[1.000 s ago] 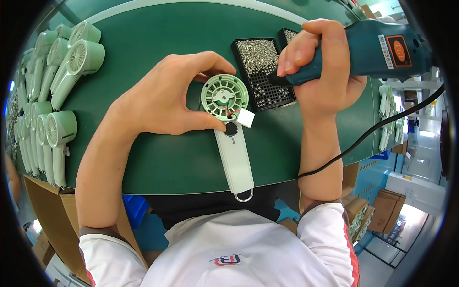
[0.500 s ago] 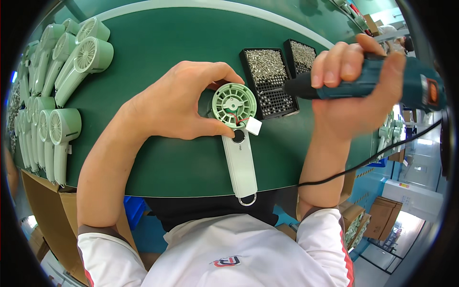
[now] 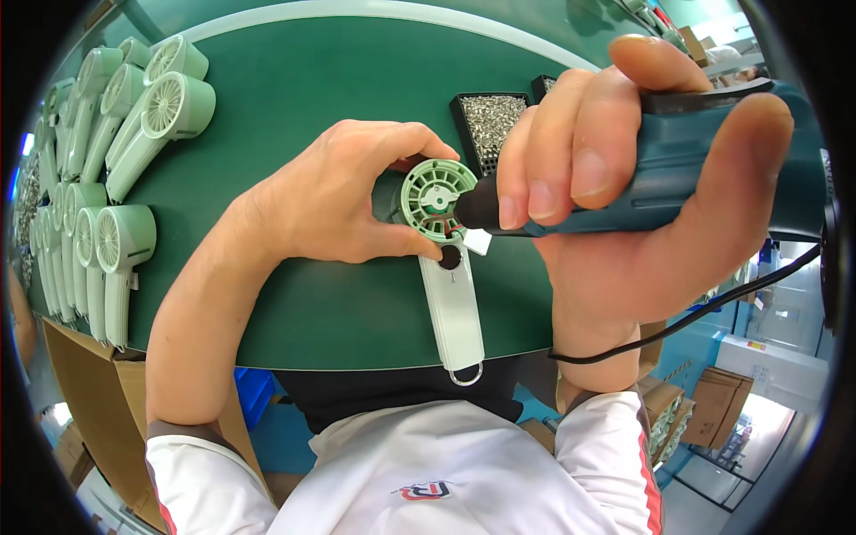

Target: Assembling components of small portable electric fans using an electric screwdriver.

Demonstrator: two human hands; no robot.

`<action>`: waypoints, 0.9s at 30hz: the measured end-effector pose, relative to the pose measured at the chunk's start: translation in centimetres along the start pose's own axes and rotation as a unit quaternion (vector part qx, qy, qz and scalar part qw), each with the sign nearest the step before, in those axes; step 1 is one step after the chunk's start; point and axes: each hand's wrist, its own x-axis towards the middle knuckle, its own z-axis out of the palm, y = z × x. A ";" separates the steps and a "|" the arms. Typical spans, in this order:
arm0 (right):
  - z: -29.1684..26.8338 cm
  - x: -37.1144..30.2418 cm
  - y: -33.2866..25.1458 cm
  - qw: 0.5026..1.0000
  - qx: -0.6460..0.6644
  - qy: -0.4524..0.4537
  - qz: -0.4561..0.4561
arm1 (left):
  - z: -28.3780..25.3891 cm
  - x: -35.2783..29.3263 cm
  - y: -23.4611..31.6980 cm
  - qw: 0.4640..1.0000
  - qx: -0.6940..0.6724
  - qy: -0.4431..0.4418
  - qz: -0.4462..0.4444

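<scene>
A pale green handheld fan [image 3: 456,308] lies on the green table, its round slotted head exposing red wires and a small white piece [image 3: 478,241]. My left hand [image 3: 357,196] grips the fan's head between thumb and fingers from the left. In my right hand [image 3: 615,196] is a dark teal electric screwdriver [image 3: 695,160], fingers wrapped round its body. Its black nose [image 3: 479,207] is over the right part of the fan's head; the tip itself cannot be made out. A black cord [image 3: 695,312] hangs from the tool's rear.
Behind my right hand stands a black tray [image 3: 493,125] of small silvery screws, with a second screw tray [image 3: 544,85] mostly hidden. Several assembled green fans [image 3: 122,241] stand in rows at the table's left. Below the left edge is an open cardboard box [image 3: 85,374].
My right hand has brought the screwdriver left and closer to the camera, from beside the screw trays to over the fan's head. My left hand and the fan have barely shifted.
</scene>
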 end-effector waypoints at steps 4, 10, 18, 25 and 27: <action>0.2 -0.1 0.2 1.000 0.015 -0.001 0.015 | -0.1 0.0 0.3 1.000 -0.002 -0.003 -0.006; 0.5 0.0 0.5 0.999 0.022 -0.001 0.031 | -0.5 -0.1 0.6 0.999 0.016 -0.011 -0.027; 1.1 -0.3 1.4 0.996 -0.089 0.000 0.021 | -0.5 0.2 0.8 0.997 0.042 -0.039 -0.052; 2.5 0.1 5.1 0.976 -0.175 -0.010 -0.129 | -0.3 -0.6 -0.1 1.000 -0.016 -0.013 -0.013; 2.7 0.1 5.5 0.972 -0.196 0.004 -0.127 | -0.3 -0.6 -0.1 0.998 -0.058 -0.019 -0.035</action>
